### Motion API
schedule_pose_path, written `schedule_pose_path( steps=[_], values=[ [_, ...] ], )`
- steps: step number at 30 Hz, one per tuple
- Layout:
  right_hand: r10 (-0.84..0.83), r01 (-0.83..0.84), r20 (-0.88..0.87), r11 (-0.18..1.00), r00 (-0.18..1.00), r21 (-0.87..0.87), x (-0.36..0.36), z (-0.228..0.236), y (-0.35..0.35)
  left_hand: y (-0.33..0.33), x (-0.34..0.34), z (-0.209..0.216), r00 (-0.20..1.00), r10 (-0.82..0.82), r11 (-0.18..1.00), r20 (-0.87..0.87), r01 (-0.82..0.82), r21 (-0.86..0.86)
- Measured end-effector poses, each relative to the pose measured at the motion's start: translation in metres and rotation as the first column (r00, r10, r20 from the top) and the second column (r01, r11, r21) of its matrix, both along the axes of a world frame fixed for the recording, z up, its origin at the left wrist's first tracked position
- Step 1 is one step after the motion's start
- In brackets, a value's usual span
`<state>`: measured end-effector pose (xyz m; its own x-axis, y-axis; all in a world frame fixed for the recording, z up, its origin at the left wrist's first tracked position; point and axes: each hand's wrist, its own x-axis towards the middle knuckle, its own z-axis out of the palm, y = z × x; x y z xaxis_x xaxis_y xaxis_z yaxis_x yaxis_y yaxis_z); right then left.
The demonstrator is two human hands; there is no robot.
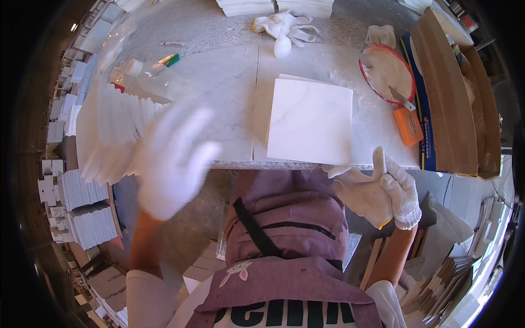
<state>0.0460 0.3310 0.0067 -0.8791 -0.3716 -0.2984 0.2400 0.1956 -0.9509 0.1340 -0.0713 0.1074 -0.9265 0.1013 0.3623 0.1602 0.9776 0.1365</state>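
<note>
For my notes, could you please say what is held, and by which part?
Right hand: seemingly a loose glove, by its side; left hand: too blurred to tell.

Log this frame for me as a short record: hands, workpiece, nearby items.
Left hand: white-gloved, motion-blurred, fingers apart, near the stack of white pieces; contact unclear
Right hand: white-gloved, beside what looks like another white glove; grip unclear
Workpiece: white square panel on the table, another edge showing beneath
Right side: red-rimmed bowl, knife over its rim, orange box, open cardboard box
Left side: clear bottle
</note>
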Motion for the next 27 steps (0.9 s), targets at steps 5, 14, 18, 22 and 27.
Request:
schedule_pose_path(
  steps=[5, 14, 18, 22, 27],
  values=[
    [-0.163, 0.170, 0.087, 0.982, 0.983, -0.082, 0.030, -0.005, 0.026, 0.064, -0.096, -0.089, 0.933, -0.342, 0.935, 0.112, 0.349, -0.057],
    [-0.145, 0.246, 0.253, 0.867, 0.957, -0.433, 0.070, -0.032, 0.055, 0.149, -0.054, -0.112, 0.691, -0.696, 0.717, 0.195, 0.653, 0.242],
    [0.032, 0.114, 0.272, 0.856, 0.962, -0.504, 0.053, -0.011, 0.043, 0.131, -0.008, -0.121, 0.698, -0.704, 0.655, 0.130, 0.568, 0.499],
    [0.118, -0.022, 0.147, 0.845, 0.982, -0.535, 0.026, 0.003, 0.000, 0.099, 0.031, -0.121, 0.930, -0.363, 0.754, 0.066, 0.251, 0.608],
    [0.267, -0.166, 0.067, 0.756, 0.961, -0.633, -0.026, 0.056, -0.110, 0.084, 0.071, -0.134, 0.985, -0.011, 0.693, 0.172, -0.117, 0.711]
  ],
)
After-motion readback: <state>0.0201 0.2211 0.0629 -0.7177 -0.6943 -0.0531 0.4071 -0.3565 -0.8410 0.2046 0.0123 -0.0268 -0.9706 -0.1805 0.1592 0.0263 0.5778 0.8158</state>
